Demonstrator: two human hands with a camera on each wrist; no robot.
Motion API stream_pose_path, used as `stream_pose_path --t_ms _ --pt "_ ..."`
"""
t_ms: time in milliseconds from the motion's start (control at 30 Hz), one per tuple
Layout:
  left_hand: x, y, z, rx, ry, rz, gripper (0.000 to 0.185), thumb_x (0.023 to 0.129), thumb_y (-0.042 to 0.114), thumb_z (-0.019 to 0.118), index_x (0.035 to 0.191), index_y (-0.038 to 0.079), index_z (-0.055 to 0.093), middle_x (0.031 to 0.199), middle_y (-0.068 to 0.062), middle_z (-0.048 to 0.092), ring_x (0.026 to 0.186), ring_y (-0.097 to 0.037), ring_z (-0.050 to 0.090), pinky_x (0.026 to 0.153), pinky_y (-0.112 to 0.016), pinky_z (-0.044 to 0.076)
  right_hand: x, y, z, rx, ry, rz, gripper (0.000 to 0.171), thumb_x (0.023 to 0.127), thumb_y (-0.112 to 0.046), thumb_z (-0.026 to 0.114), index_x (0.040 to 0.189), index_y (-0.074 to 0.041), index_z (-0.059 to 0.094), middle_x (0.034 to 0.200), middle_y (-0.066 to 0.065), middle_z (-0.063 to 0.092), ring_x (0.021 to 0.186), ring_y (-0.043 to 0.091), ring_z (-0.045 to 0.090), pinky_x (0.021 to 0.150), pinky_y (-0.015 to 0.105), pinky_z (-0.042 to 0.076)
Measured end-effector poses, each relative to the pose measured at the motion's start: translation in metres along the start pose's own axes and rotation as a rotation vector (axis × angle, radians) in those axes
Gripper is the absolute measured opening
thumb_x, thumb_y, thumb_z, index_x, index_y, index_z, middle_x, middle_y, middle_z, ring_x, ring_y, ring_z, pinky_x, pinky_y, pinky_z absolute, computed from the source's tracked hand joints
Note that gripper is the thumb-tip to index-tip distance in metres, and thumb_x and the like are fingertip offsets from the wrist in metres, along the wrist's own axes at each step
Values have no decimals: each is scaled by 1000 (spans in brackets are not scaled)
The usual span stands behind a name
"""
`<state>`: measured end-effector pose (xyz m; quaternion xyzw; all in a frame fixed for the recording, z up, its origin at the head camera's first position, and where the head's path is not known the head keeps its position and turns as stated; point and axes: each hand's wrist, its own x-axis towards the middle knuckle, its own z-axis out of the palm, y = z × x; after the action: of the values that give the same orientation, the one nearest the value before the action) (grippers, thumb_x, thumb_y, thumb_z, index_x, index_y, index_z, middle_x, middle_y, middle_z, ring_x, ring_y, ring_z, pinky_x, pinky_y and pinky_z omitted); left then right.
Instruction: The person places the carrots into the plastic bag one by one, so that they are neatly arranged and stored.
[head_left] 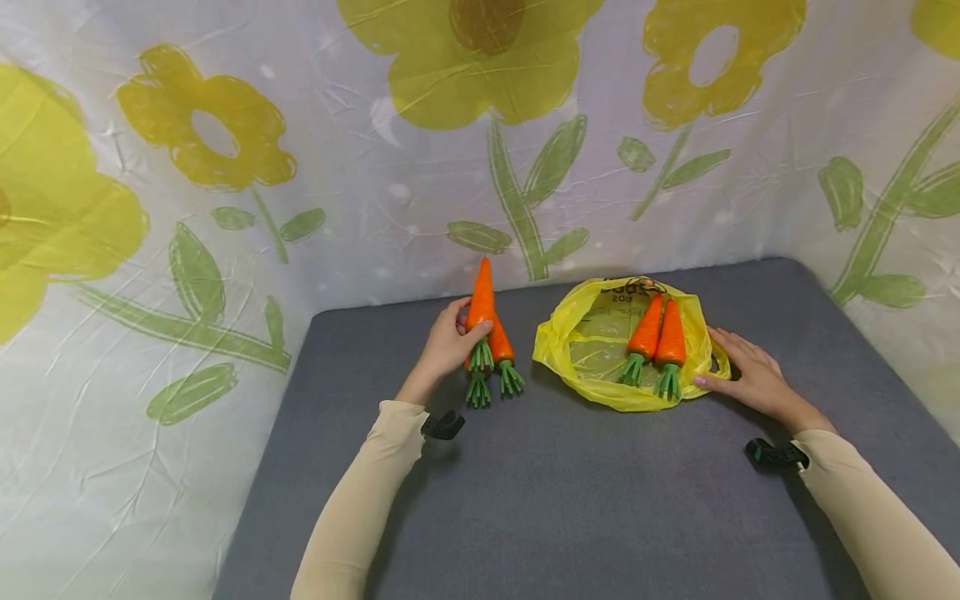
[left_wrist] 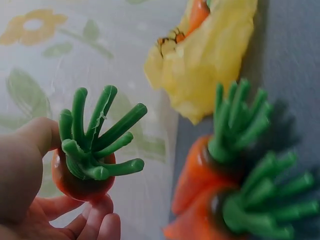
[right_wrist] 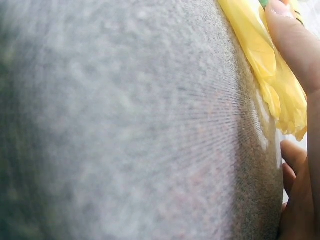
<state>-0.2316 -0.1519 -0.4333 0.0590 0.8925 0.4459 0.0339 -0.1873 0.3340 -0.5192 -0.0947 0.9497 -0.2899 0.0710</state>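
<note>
My left hand (head_left: 453, 337) grips an orange toy carrot (head_left: 481, 302) with green rubber tops, its tip pointing up and away. In the left wrist view the same carrot (left_wrist: 82, 172) sits between the thumb and curled fingers of my left hand (left_wrist: 20, 170). Two more carrots (left_wrist: 200, 170) lie on the grey table just beside it; one of them (head_left: 501, 343) shows in the head view. A yellow plastic bag (head_left: 592, 350) lies to the right with two carrots (head_left: 660, 333) on it. My right hand (head_left: 738, 367) rests flat against the bag's right edge, and a finger (right_wrist: 295, 45) touches the bag (right_wrist: 270, 70).
The grey table (head_left: 570, 500) is backed on three sides by a white cloth with yellow flowers (head_left: 225, 208). Its left edge runs diagonally toward me. Black wrist mounts (head_left: 442, 425) sit at both cuffs.
</note>
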Motion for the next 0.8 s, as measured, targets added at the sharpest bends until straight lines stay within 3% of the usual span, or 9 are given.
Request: stream_pose_path --t_ms 500,800 --pt "16 57 39 -3 -102 101 66 97 33 63 152 10 37 114 -14 53 90 -20 51 73 -25 44 1 0 0 -7 0 1 98 90 -50 66 161 -19 7 164 27 13 148 53 9 108 75 5" --pt "25 75 65 21 -166 160 65 97 32 64 152 11 37 115 -13 54 89 -19 52 71 -23 45 0 0 -1 8 -6 -6 97 91 -49 66 161 -20 6 164 26 12 149 52 7 108 75 4"
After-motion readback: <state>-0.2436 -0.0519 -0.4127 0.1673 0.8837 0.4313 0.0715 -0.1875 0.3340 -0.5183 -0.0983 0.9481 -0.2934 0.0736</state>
